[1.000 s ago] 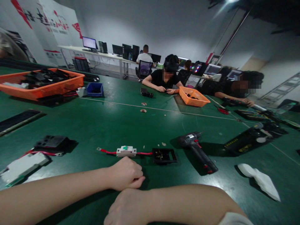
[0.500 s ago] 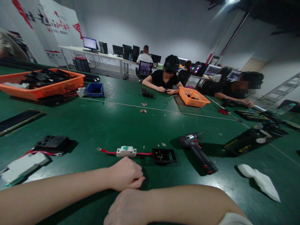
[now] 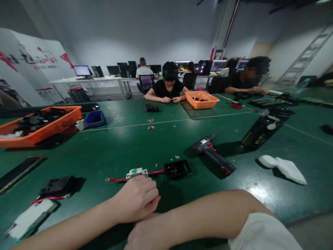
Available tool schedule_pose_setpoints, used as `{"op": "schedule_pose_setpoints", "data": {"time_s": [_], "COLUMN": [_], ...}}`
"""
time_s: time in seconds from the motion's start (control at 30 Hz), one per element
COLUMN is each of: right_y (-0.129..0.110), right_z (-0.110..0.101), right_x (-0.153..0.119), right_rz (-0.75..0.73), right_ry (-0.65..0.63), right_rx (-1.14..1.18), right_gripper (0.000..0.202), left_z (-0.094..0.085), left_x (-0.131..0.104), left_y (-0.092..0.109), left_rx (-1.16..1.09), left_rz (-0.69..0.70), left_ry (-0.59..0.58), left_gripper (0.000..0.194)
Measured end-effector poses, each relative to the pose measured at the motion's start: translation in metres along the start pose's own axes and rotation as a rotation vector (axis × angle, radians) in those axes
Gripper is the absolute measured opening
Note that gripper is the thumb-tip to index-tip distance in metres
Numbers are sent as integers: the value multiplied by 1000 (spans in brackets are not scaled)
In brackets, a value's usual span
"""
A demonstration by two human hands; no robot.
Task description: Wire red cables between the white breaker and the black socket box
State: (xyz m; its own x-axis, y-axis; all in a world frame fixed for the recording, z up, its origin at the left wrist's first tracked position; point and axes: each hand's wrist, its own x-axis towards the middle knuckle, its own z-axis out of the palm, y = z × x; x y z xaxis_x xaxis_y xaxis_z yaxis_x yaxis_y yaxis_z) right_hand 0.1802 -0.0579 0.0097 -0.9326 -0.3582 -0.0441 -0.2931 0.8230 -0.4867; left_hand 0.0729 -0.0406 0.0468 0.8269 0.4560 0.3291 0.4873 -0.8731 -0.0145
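Observation:
My left hand (image 3: 142, 198) rests on the green table in a loose fist, fingers curled under. Just beyond its knuckles is a white circuit breaker (image 3: 135, 172) with a green switch, partly covered by the hand in this view. A short red cable with a ring lug (image 3: 110, 180) leaves its left side. Another red cable joins it to an open black terminal box (image 3: 177, 169) with brass parts inside. My right hand (image 3: 148, 231) lies nearer me, against the underside of the left wrist; its fingers are bent down, mostly hidden and cut by the frame edge.
A cordless drill (image 3: 214, 156), a dark bottle (image 3: 262, 130) and a white object (image 3: 283, 168) lie to the right. On the left are another breaker (image 3: 32, 217), a black box (image 3: 57, 186), an orange basket (image 3: 39, 137) and a blue bin (image 3: 95, 118). Co-workers sit across the table.
The camera view has tilted and shifted, so table items sit differently in the frame. Both hands stay together near the breaker, the left still curled.

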Motion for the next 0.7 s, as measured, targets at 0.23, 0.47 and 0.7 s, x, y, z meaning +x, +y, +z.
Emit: {"op": "schedule_pose_setpoints", "data": {"time_s": [0.23, 0.47, 0.7], "right_y": [8, 15, 11], "right_z": [-6, -16, -14], "right_x": [-1, -4, -2], "right_rz": [-29, -37, 31], "right_ry": [61, 47, -11], "right_rx": [65, 155, 182], "right_gripper": [16, 17, 19], "left_z": [-16, 6, 8], "left_x": [38, 44, 52], "left_y": [-3, -37, -43], "left_rx": [144, 378, 386], "left_rz": [-109, -48, 88], "left_ry": [-212, -479, -552], "left_gripper": [38, 71, 55]}}
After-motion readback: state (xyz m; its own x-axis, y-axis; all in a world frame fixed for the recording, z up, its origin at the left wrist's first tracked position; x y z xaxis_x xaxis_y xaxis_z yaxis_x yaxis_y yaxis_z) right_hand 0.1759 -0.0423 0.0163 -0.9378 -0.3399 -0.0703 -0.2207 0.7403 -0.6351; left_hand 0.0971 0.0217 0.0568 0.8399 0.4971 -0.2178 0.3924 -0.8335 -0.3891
